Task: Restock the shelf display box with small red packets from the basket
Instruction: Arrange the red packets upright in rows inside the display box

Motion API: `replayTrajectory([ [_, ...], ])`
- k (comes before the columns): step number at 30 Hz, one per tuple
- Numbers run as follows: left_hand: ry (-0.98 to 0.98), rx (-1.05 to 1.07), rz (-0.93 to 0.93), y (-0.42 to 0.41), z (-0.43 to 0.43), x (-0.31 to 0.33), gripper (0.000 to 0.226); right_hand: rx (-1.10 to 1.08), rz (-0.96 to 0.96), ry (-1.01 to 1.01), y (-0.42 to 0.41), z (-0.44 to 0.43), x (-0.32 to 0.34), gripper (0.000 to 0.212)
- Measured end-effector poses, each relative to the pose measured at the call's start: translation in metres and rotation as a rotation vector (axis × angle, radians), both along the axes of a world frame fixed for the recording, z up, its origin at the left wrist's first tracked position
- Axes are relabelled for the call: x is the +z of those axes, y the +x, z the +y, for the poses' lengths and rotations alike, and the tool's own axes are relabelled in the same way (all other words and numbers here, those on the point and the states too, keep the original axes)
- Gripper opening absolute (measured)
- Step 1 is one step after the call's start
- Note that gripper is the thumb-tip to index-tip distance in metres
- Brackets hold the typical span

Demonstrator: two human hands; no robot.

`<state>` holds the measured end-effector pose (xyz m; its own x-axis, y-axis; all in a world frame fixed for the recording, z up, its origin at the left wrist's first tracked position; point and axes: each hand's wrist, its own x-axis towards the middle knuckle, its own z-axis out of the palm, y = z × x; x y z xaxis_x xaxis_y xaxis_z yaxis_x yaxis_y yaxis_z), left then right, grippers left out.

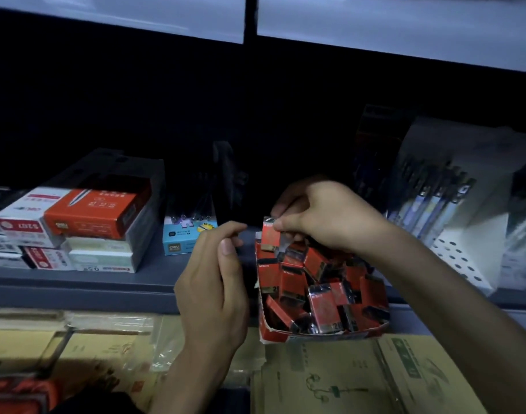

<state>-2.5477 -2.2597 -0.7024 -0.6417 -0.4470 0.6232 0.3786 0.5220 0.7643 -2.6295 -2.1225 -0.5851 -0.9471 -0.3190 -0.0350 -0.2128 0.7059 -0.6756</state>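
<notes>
The right hand (324,216) pinches one small red packet (270,234) between thumb and fingertips, holding it upright just above the far end of the display box (315,334). The left hand (214,273) hangs just left of the box, apart from it, with its fingers curled and the thumb laid against the forefinger. In this dim light I cannot tell whether it holds anything.

The display box is red and white cardboard, open on top, and lies on the grey shelf (76,282) with its near end sticking out past the shelf's front edge. It is full of loose red packets (321,297) lying in a jumble, tilted every way.

On the shelf to the far left is a stack of flat boxes, with a red box (91,213) on top. Between that stack and the hands stands a small blue box (181,237). To the right is a white rack of pens (452,204). Below the shelf, nearest of all, lie brown cardboard cartons (375,375), and at the near left corner there is something orange-red (17,395), too blurred to make out.
</notes>
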Motion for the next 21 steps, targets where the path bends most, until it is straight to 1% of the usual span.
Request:
replayTrajectory([
  [3, -0.090, -0.010, 0.000, -0.001, 0.000, 0.000, 0.045, 0.019, -0.026, 0.074, -0.005, -0.007, -0.005, 0.007],
  [9, -0.251, 0.002, -0.067, -0.003, -0.002, -0.003, 0.060, 0.024, -0.040, 0.164, -0.007, -0.012, -0.006, 0.011],
  [11, -0.293, -0.007, -0.098, -0.003, -0.004, -0.002, 0.059, 0.033, -0.028, 0.189, -0.006, -0.006, -0.003, 0.011],
  [13, -0.342, -0.019, -0.125, -0.002, -0.006, -0.002, 0.057, 0.071, -0.009, 0.209, -0.005, 0.002, 0.001, 0.005],
  [14, -0.348, -0.027, -0.133, -0.002, -0.006, -0.001, 0.057, 0.100, 0.004, 0.229, -0.003, 0.005, 0.003, 0.004],
  [17, -0.287, -0.063, -0.108, -0.002, -0.007, 0.002, 0.055, 0.172, 0.038, 0.296, 0.000, 0.009, 0.005, 0.008],
  [21, -0.353, -0.065, -0.055, -0.002, -0.008, 0.001, 0.056, 0.199, 0.078, 0.382, 0.003, 0.012, 0.002, 0.007],
])
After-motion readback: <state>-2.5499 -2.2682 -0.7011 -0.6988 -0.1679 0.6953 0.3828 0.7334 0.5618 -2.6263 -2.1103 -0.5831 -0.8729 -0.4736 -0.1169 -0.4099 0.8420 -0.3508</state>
